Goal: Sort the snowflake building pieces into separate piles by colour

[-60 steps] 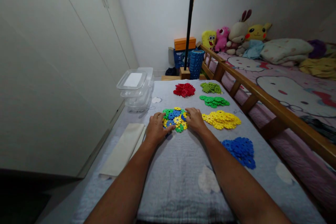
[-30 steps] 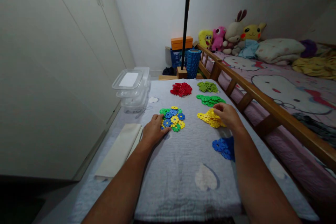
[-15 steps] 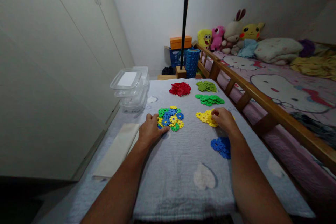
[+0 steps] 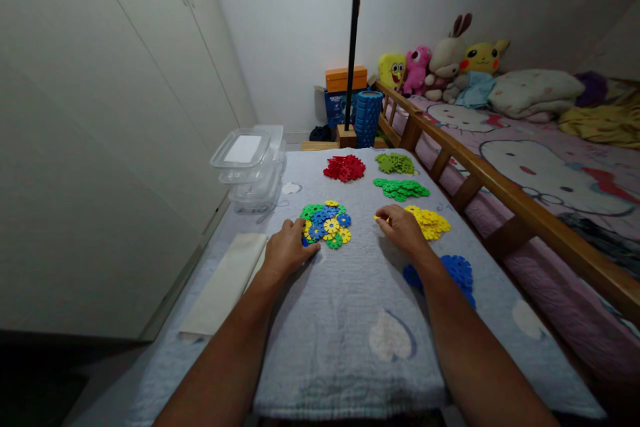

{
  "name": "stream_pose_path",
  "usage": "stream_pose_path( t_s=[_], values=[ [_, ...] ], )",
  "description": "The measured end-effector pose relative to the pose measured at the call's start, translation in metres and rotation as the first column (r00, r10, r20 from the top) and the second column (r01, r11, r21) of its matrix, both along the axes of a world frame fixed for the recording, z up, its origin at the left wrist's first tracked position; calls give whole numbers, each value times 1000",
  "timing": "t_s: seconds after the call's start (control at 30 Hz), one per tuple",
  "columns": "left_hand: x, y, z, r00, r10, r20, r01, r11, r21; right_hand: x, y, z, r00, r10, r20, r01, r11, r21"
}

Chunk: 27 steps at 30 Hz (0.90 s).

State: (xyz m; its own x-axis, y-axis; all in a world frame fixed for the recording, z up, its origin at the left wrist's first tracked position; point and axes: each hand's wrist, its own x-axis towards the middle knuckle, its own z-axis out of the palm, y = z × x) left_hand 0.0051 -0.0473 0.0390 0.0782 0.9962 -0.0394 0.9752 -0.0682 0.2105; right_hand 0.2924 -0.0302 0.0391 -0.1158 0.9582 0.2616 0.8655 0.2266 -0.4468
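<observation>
My left hand [image 4: 290, 245] rests at the left edge of a mixed pile of blue, yellow and green flower-shaped plastic discs [image 4: 327, 221]. Its thumb and fingers are apart, and the fingertips touch the pile. My right hand [image 4: 397, 227] is just left of the yellow disc pile [image 4: 430, 221]. Its fingertips are pinched on a yellow disc [image 4: 377, 217], of which only a sliver shows. Blue discs [image 4: 456, 270] lie under and beside my right forearm, which hides part of them. Farther back are green discs [image 4: 401, 188], lime discs [image 4: 395, 163] and red discs [image 4: 345, 167].
Stacked clear plastic containers [image 4: 255, 170] stand at the back left of the cloth-covered table [image 4: 345, 347]. A folded cream cloth [image 4: 225, 287] lies at the left. A black pole [image 4: 353, 40] rises behind the table. The wooden bed rail [image 4: 505, 197] runs along the right.
My right hand has moved left from the middle of the yellow pile to its left end, uncovering the right part. My left hand has hardly moved.
</observation>
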Motion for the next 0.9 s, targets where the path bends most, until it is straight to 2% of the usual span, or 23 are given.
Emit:
stream_pose_path(
  t_s=[0.07, 0.13, 0.27, 0.4, 0.6, 0.73, 0.9],
  values=[
    [0, 0, 0, 1000, -3, 2, 3, 1000, 5, -9, 0, 0, 998, 40, 40, -38, 999, -35],
    [0, 0, -1, 1000, -6, 10, 6, 1000, 14, -5, 0, 2, 998, 19, 64, -16, 999, -46],
    [-1, 1, -1, 999, -14, 37, 14, 1000, 11, 35, -2, 5, 993, -77, 93, 81, 996, -36],
    [-3, 1, 0, 996, -44, 83, 45, 999, -3, 63, -8, 4, 976, -126, 178, 149, 981, -124],
    [-5, 2, 0, 991, -74, 110, 81, 995, -56, 45, -15, 2, 948, -149, 282, 213, 953, -214],
    [-6, 3, 0, 988, -98, 121, 106, 993, -60, 35, -16, 6, 931, -173, 320, 245, 949, -201],
    [-5, 4, -2, 984, -68, 165, 76, 996, -38, 36, -12, 5, 930, -182, 319, 252, 948, -195]
  ],
)
